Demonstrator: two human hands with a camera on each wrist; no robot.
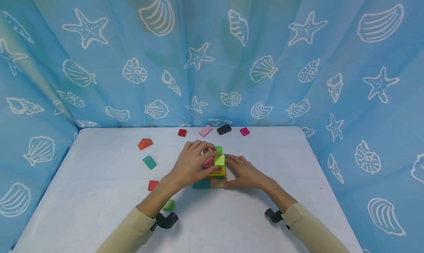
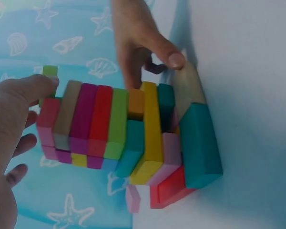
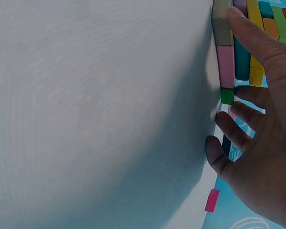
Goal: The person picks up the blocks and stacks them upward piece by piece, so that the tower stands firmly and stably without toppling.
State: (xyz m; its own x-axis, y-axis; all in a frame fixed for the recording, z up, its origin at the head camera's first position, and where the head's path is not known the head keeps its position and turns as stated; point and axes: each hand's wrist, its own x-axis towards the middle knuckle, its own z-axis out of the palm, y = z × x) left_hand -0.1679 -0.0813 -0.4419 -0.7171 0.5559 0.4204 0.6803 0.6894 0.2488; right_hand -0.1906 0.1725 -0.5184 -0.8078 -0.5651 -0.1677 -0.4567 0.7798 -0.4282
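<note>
A tower of coloured wooden blocks (image 2: 117, 114) stands on the table, teal and natural-wood blocks at its base. My left hand (image 1: 192, 163) is over its top; thumb and index finger pinch a light green block (image 1: 219, 160) there, also in the left wrist view as a green block (image 2: 49, 71). Its other fingers lie behind, partly hidden by the thumb. My right hand (image 1: 246, 173) rests against the tower's right side. The right thumb touches the natural-wood base block (image 3: 222, 28), while the other fingers, loosely bent, reach along the side near a dark green block (image 3: 227, 96).
Left of the tower lie an orange block (image 1: 145, 144), a teal block (image 1: 149, 162), a red block (image 1: 153, 185) and a green block (image 1: 168, 205). Along the back edge are red, pink, black (image 1: 224, 129) and magenta blocks. A blue curtain (image 1: 212, 80) hangs behind the white table (image 1: 278, 146).
</note>
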